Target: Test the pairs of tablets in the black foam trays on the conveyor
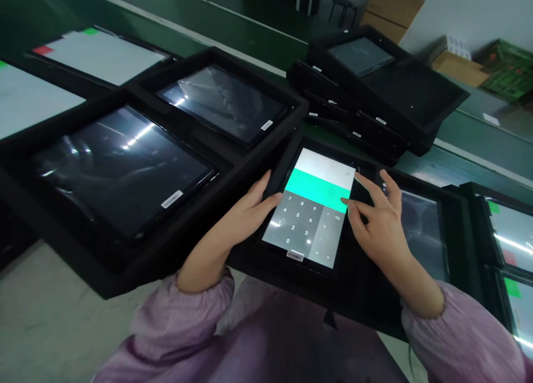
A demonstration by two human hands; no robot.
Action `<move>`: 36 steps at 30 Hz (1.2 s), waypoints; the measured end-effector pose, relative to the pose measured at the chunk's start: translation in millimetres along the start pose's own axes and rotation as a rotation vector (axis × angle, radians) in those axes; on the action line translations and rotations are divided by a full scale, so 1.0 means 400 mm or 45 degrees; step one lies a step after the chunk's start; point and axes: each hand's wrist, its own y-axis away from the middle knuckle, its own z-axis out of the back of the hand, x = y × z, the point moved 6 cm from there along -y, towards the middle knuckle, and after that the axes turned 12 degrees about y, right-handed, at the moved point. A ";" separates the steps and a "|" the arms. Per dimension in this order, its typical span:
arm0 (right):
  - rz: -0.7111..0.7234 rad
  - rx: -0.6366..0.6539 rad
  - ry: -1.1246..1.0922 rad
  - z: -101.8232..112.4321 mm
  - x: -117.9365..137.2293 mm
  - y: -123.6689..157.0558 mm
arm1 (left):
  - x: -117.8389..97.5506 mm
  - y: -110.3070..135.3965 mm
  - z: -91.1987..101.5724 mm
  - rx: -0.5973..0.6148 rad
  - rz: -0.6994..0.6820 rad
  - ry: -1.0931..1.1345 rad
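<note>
Black tablet (308,208): lit, lying flat in a black foam tray (245,255), between both hands, near the front edge of a pale counter (41,294).
Screen: grey keypad (293,225) with digits and a DEL key, mint-green band (316,190) above, white display strip (320,165) at the top; no figures legible.
Left hand (245,216): fingers lying along the tablet's left edge; relaxed, not clenched, no clear grasp.
Right hand (377,225): fingers spread, fingertips (347,202) at the screen's right side; released, nothing held.
Progress, as shown: one screen lit; neighbours unlit or covered.
Neighbours: dark tablets (120,172) in black trays, left and ahead; white-covered tablets (100,55) with red and green tabs, far left; similar tabbed tablets (512,233), far right.
Stack: black trays (350,102), piled ahead, right.
Background: green belt (233,33), cardboard boxes (391,5), green crate (508,69), stool (343,8).
Sleeves: gathered mauve cuffs (191,311) on both forearms.
</note>
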 end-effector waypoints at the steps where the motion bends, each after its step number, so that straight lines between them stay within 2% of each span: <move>1: 0.002 -0.004 -0.015 0.003 0.001 0.000 | -0.001 -0.013 -0.004 0.023 -0.016 0.041; 5: 0.145 -0.012 -0.154 0.006 0.057 -0.011 | -0.005 -0.047 -0.019 0.081 -0.085 0.179; 8: 0.240 0.079 -0.181 -0.013 0.115 -0.018 | -0.009 -0.056 -0.023 0.086 -0.114 0.168; 11: 0.269 0.166 -0.131 -0.029 0.141 -0.022 | -0.009 -0.063 -0.021 0.089 -0.141 0.096; 14: 0.231 0.109 -0.145 -0.013 0.120 -0.028 | -0.006 -0.073 -0.019 0.118 -0.218 0.058; 17: 0.088 0.013 -0.192 0.015 0.058 -0.030 | -0.005 -0.075 -0.017 0.137 -0.284 0.017; 20: -0.062 -0.005 -0.192 0.021 -0.005 -0.019 | -0.003 -0.067 -0.018 0.123 -0.203 0.059; 22: -0.097 -0.008 -0.185 0.015 -0.028 -0.008 | -0.002 -0.058 -0.019 0.091 -0.119 0.150; 27: -0.058 0.006 -0.153 -0.013 -0.016 -0.003 | 0.007 -0.056 -0.020 0.023 -0.005 0.244; 33: 0.058 0.060 -0.084 -0.026 0.027 -0.021 | 0.020 -0.061 -0.011 -0.032 0.011 0.196; 36: -0.013 0.012 -0.082 -0.016 0.008 -0.019 | 0.021 -0.062 -0.009 -0.047 0.009 0.164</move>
